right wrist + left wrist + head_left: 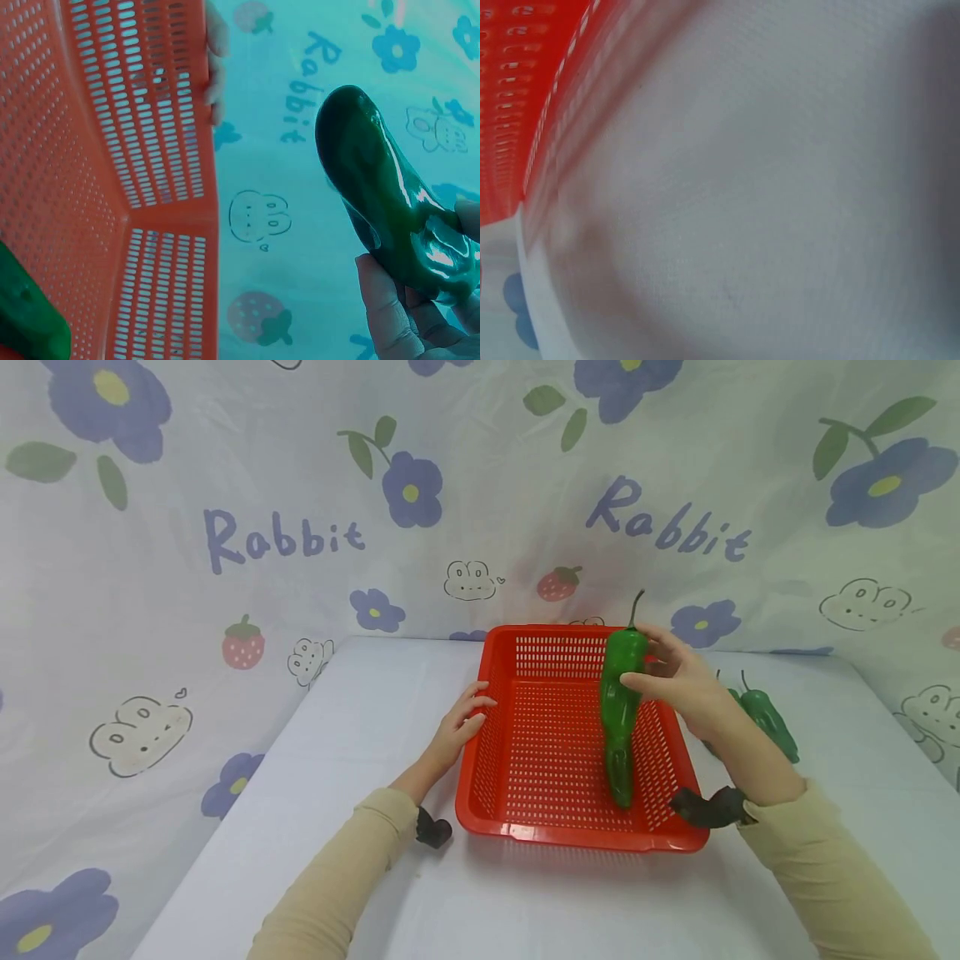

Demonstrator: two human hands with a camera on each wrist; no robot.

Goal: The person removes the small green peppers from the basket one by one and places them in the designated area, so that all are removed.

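Your right hand (678, 681) grips a long green pepper (619, 710) near its stem end, fingers and thumb curled round it, and holds it upright over the right half of the red basket (525, 835), stem up and tip pointing down toward the basket's perforated floor. From the head view you cannot tell whether the tip touches the floor or hangs just above it. In the right wrist view your fingertips (390, 304) press against the pepper's glossy skin (382, 202), with the basket's slotted wall (142, 112) off to the side.

Your left hand (461, 727) rests on the basket's left rim, fingers lightly bent over the edge and the thumb against the outer wall. The left wrist view is blurred and shows only a strip of the red wall (517, 112) beside the white tabletop (780, 187).

Two more green peppers (768, 718) lie on the table (360, 710) just right of the basket, partly hidden behind your right wrist. A flower-printed cloth (285, 535) hangs behind the table
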